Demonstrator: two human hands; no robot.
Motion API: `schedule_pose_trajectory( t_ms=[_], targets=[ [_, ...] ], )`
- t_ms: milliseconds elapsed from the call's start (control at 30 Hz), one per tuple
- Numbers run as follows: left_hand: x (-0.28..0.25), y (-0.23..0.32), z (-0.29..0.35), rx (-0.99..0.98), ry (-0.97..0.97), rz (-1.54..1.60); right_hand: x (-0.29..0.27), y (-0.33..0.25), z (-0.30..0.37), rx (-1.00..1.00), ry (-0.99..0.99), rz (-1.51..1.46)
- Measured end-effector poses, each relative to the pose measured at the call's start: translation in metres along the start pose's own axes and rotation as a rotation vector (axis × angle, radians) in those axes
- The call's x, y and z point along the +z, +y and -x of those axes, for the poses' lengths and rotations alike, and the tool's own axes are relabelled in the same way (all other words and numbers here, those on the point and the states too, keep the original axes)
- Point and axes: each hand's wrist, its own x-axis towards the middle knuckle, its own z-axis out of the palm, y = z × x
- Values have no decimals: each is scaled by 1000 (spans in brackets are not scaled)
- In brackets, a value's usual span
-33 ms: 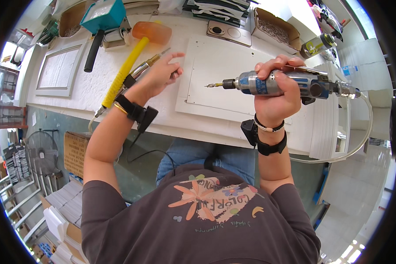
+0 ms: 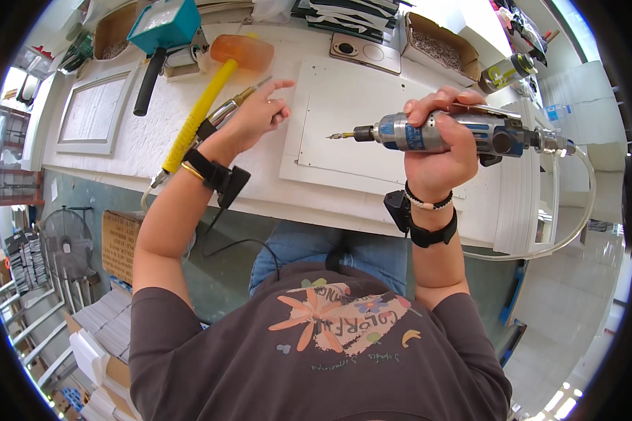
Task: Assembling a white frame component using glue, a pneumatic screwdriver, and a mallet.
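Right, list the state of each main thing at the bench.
Right hand, closed around the power driver
Power driver, gripped, bit pointing left
Hose, connected to the power driver
Left hand, index finger extended, other fingers curled
White panel, lying flat
Mallet, lying on its side
Cardboard box, open, holding small pieces
Bottle, capped

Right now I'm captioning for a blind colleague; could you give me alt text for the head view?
A person's right hand grips a silver-and-blue pneumatic screwdriver, its bit pointing left over a white panel. The left hand, fingers partly curled, is beside a yellow-handled mallet with an orange head.
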Motion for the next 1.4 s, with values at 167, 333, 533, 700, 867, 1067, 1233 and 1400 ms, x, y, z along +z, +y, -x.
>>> schedule_pose_trajectory(
  t_ms=[167,333,533,700,867,1067,1233,1400],
  targets=[
    [-10,-3,-15,28,-82,-412,4,20,-11,5,-131,86],
    [3,-7,-15,201,-22,-754,5,56,-28,12,-241,243],
    [16,3,-2,237,-27,-1122,19,84,-35,31,-297,279],
    [12,-4,-4,288,-11,-1141,23,97,-35,78,-314,326],
    [13,-3,-6,319,-30,-1134,22,100,-34,92,-327,359],
    [10,-7,-8,347,-27,-1128,24,106,-35,117,-395,416],
    [8,-12,-12,391,-26,-1114,30,111,-37,141,-420,396],
    [7,-13,-12,383,-24,-1099,28,114,-36,186,-406,382]
  ],
)
